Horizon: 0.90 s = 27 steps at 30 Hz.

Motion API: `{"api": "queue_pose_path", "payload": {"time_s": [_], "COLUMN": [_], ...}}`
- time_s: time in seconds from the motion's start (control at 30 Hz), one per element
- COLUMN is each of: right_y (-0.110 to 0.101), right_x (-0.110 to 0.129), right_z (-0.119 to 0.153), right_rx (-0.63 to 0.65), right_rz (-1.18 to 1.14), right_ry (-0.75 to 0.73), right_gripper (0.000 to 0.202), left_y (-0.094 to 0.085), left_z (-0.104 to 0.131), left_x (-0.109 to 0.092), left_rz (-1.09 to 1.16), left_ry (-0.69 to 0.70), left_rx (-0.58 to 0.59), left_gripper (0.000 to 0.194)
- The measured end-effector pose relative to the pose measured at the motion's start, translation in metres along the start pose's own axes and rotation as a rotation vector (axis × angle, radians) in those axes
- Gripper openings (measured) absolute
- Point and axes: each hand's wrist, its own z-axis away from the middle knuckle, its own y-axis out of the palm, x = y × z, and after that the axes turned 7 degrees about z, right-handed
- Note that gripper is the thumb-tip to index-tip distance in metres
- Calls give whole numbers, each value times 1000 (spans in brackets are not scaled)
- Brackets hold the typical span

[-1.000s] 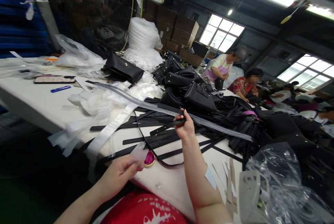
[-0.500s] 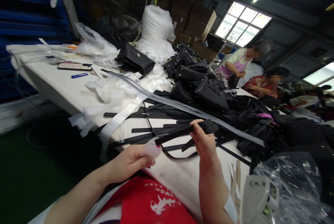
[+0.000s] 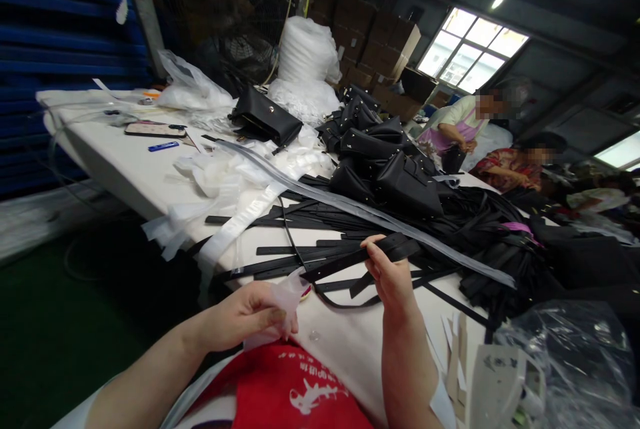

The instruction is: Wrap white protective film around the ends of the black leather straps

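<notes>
The black strap (image 3: 340,264) is up above the near part of the counter (image 3: 345,336), slanting down to the left, with its far length looped back over the fingers. The right hand (image 3: 393,276) has it pinched between thumb and fingers, closed on it. Down at the strap's left end, the left hand (image 3: 250,316) grips a crumpled translucent sheet (image 3: 285,296), thumb pressed over it. The two hands are well apart; I can't tell from here whether sheet and strap touch.

Just beyond, loose black straps (image 3: 295,252) lie spread across the counter, and a long grey strip (image 3: 350,201) runs slantwise past them. Farther back is a heap of black bags (image 3: 400,179), with another black bag (image 3: 267,112) by itself to the left. White wrapping scraps (image 3: 210,176) spill over the near left edge; past them sit a blue pen-like tool (image 3: 163,146) and a phone (image 3: 155,130). Clear plastic (image 3: 575,349) bunches up at the near right. On the far right, a person in a pink apron (image 3: 460,126) is next to one in a red patterned top (image 3: 505,169).
</notes>
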Motion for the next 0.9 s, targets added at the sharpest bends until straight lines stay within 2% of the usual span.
{"api": "queue_pose_path", "payload": {"time_s": [0.17,0.27,0.37,0.5,0.77,0.83,0.9], "right_y": [1,1,0,-3,-4,-3,-2], "right_x": [4,4,2,1,1,-1,-3], "right_z": [1,1,1,2,8,10,11], "right_rx": [64,81,38,-24,96,72,-10], "right_rz": [-49,-80,-34,53,63,80,131], "right_ry": [90,116,92,51,97,74,11], "right_gripper": [24,24,23,23,22,20,19], "left_y": [2,6,7,7,7,7,7], "left_z": [-1,-3,-6,-6,-9,-11,-12], "left_x": [1,-2,-7,-10,3,5,5], "left_rz": [-83,-132,-178,-189,-199,-211,-225], "left_ry": [-77,-24,37,21,-15,-12,7], "left_rx": [63,38,26,14,18,-1,-37], "left_gripper": [48,42,37,38,40,39,37]}}
